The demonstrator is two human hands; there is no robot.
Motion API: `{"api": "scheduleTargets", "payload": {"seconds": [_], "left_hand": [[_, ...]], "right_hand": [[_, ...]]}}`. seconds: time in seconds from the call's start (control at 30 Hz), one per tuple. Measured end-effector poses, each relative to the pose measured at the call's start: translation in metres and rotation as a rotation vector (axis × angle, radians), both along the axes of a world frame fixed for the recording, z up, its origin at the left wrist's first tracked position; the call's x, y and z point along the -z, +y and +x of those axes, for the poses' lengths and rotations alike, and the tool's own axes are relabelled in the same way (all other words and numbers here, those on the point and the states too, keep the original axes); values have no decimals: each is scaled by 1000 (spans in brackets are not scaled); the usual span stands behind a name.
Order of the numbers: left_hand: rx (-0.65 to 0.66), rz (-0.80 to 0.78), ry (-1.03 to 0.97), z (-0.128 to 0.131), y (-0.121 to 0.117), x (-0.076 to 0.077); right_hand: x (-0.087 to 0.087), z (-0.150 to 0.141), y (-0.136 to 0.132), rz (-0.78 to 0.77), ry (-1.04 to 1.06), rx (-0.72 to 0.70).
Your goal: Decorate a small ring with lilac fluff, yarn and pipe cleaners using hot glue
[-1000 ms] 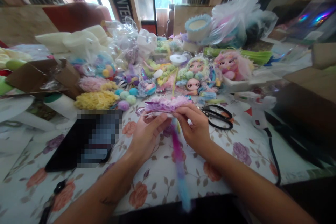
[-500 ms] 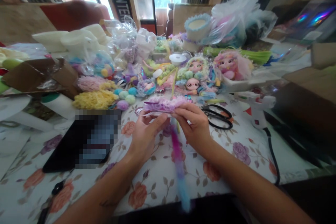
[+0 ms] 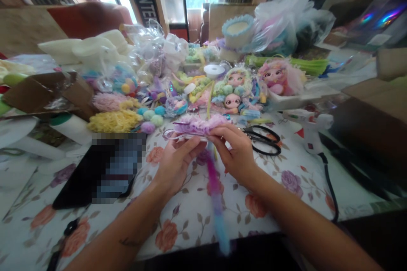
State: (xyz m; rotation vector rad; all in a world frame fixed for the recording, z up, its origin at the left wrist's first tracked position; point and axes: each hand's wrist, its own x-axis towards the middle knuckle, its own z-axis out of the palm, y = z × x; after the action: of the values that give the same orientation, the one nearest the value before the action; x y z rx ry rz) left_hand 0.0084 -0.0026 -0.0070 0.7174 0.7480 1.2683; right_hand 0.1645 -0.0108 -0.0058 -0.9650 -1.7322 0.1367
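Both hands meet over the middle of the table on a fluffy lilac ruffled trim piece with purple ribbon in it. My left hand pinches its lower edge, where a loop of thin white ribbon sticks out to the left. Fingers of my right hand are closed on its right end. Below the hands hangs a fuzzy strip that fades from magenta through lilac to light blue; where it joins the piece is hidden. Just right of my right hand lie black-handled scissors.
A tablet lies left, a white glue gun with a black cord right. Behind are pompoms, yellow ruffled trim, doll heads, a ribbon spool and plastic bags. An open cardboard box stands left.
The lilac piece has tilted slightly, showing more of its purple ruffled side. Both hands keep their hold in nearly the same place.
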Motion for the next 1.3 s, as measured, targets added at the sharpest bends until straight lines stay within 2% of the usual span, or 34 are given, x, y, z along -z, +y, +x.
{"api": "scheduleTargets", "payload": {"seconds": [0.33, 0.6, 0.8, 0.87, 0.93, 1.03, 1.07, 1.13, 1.2, 1.3], "left_hand": [[59, 10, -10, 2, -1, -3], [64, 0, -6, 1, -2, -1], [83, -85, -65, 2, 0, -5], [58, -124, -87, 0, 2, -7], [38, -140, -112, -1, 4, -7], [32, -155, -138, -3, 8, -4], [31, -164, -140, -4, 9, -2], [35, -181, -143, -4, 10, 0], [44, -191, -148, -3, 10, 1], [36, -203, -152, -2, 11, 1]], "right_hand": [[3, -3, -1, 38, 8, 64], [7, -8, -3, -3, 42, 84], [-5, -2, -6, -51, 116, 84], [-9, 14, -10, -28, 192, 183], [-7, 41, -18, -24, 251, 377], [8, 97, -34, -13, 249, 795], [15, 117, -40, 48, 247, 932], [28, 154, -51, 123, 231, 1094], [37, 184, -58, 148, 193, 1140], [43, 215, -55, -121, 101, 950]]}}
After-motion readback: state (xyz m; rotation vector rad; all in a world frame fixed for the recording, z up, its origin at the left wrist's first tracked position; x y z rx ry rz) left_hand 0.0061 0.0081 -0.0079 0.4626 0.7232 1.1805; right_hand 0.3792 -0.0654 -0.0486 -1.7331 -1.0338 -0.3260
